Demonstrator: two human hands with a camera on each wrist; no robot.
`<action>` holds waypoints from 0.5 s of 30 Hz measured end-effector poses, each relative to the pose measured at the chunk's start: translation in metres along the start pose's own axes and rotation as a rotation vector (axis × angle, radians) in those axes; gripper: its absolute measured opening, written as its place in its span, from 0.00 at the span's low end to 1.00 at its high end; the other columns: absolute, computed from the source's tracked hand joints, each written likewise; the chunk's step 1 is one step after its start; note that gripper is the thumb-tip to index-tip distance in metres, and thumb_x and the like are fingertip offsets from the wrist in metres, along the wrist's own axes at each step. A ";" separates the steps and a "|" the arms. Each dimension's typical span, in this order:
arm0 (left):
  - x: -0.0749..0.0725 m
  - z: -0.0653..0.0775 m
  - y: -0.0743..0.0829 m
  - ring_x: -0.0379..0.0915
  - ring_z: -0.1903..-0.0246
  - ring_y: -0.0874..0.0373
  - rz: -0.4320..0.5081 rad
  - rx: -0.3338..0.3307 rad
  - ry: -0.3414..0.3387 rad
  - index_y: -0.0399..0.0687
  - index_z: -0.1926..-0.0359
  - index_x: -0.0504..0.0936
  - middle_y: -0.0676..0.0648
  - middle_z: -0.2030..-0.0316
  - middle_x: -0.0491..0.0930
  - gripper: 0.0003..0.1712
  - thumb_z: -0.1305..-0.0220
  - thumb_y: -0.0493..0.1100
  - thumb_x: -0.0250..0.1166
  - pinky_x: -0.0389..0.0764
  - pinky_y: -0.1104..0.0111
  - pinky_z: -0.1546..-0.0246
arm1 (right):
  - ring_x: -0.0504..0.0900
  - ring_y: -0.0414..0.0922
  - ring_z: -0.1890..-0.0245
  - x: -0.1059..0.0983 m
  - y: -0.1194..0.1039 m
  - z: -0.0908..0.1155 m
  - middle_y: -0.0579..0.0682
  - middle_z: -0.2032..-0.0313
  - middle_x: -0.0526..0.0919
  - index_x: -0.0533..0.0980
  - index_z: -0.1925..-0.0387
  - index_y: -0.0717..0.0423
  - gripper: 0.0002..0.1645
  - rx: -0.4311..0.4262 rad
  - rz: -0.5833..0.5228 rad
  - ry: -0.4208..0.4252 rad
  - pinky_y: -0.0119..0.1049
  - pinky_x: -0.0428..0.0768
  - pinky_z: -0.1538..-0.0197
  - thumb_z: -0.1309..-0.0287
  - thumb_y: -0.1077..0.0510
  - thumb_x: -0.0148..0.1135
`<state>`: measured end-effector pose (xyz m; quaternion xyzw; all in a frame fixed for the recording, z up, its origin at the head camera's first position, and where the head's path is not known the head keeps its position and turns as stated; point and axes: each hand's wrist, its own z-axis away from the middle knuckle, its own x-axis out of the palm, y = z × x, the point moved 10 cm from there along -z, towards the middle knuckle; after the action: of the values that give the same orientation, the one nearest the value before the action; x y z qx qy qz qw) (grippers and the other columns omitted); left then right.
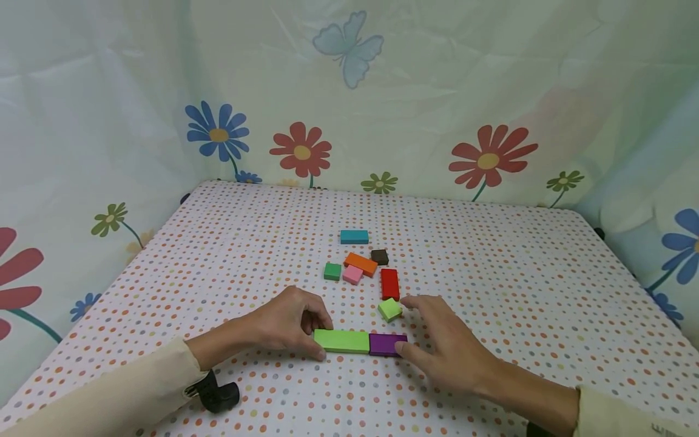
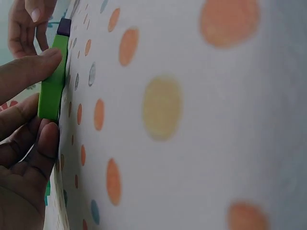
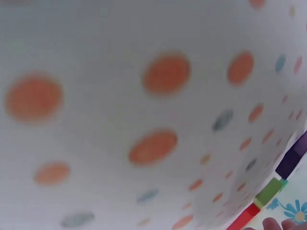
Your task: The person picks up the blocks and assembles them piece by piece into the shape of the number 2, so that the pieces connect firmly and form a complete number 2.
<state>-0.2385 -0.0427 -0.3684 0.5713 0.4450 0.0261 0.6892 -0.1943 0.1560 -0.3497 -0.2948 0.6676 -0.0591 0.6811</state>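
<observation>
My left hand (image 1: 286, 321) pinches the left end of a long light green block (image 1: 343, 341), which lies on the table. In the left wrist view the thumb is against the light green block (image 2: 53, 81) and other fingers are at its end. A purple block (image 1: 384, 344) lies end to end with it on the right. My right hand (image 1: 450, 346) has its thumb by the purple block's right end and its fingers stretched out near a small light green block (image 1: 389, 309). In the right wrist view little of that hand shows beside the purple block (image 3: 290, 160).
Beyond the hands lie a red block (image 1: 389, 284), a pink block (image 1: 352, 275) against an orange block (image 1: 367, 265), a green block (image 1: 332, 271), a dark brown block (image 1: 379, 257) and a teal block (image 1: 354, 237). A dotted cloth (image 1: 246, 243) covers the table.
</observation>
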 end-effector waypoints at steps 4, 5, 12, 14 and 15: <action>0.001 -0.001 0.000 0.79 0.69 0.62 -0.009 -0.011 -0.008 0.51 0.62 0.89 0.58 0.65 0.84 0.18 0.56 0.41 0.84 0.82 0.70 0.65 | 0.69 0.54 0.34 -0.003 0.000 -0.006 0.54 0.34 0.71 0.66 0.30 0.55 0.39 -0.022 0.022 0.008 0.60 0.72 0.37 0.37 0.47 0.66; 0.001 -0.001 0.000 0.79 0.69 0.62 -0.012 -0.013 -0.010 0.51 0.61 0.89 0.58 0.65 0.84 0.19 0.56 0.41 0.84 0.82 0.70 0.65 | 0.69 0.54 0.34 -0.004 0.000 -0.008 0.54 0.34 0.71 0.66 0.30 0.56 0.38 -0.032 0.032 0.011 0.60 0.73 0.37 0.37 0.47 0.66; 0.002 -0.001 0.000 0.79 0.67 0.62 -0.012 -0.008 -0.024 0.50 0.60 0.89 0.57 0.64 0.84 0.19 0.56 0.40 0.84 0.82 0.69 0.64 | 0.69 0.54 0.33 -0.006 0.004 -0.027 0.53 0.34 0.71 0.70 0.30 0.53 0.35 -0.101 0.087 -0.036 0.60 0.72 0.37 0.36 0.48 0.65; 0.002 0.000 0.001 0.78 0.67 0.62 -0.008 -0.005 -0.027 0.49 0.59 0.89 0.57 0.64 0.84 0.19 0.55 0.39 0.83 0.82 0.69 0.64 | 0.68 0.55 0.32 -0.006 0.007 -0.034 0.54 0.32 0.70 0.70 0.30 0.53 0.34 -0.119 0.091 -0.068 0.61 0.71 0.36 0.35 0.49 0.64; 0.002 -0.001 0.001 0.78 0.67 0.62 -0.005 -0.001 -0.029 0.49 0.59 0.89 0.57 0.63 0.84 0.19 0.55 0.39 0.83 0.82 0.69 0.64 | 0.68 0.56 0.32 -0.006 0.009 -0.038 0.55 0.32 0.70 0.70 0.30 0.53 0.34 -0.126 0.093 -0.084 0.61 0.71 0.36 0.35 0.50 0.64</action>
<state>-0.2369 -0.0406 -0.3689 0.5700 0.4364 0.0161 0.6960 -0.2335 0.1539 -0.3464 -0.3078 0.6537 0.0271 0.6908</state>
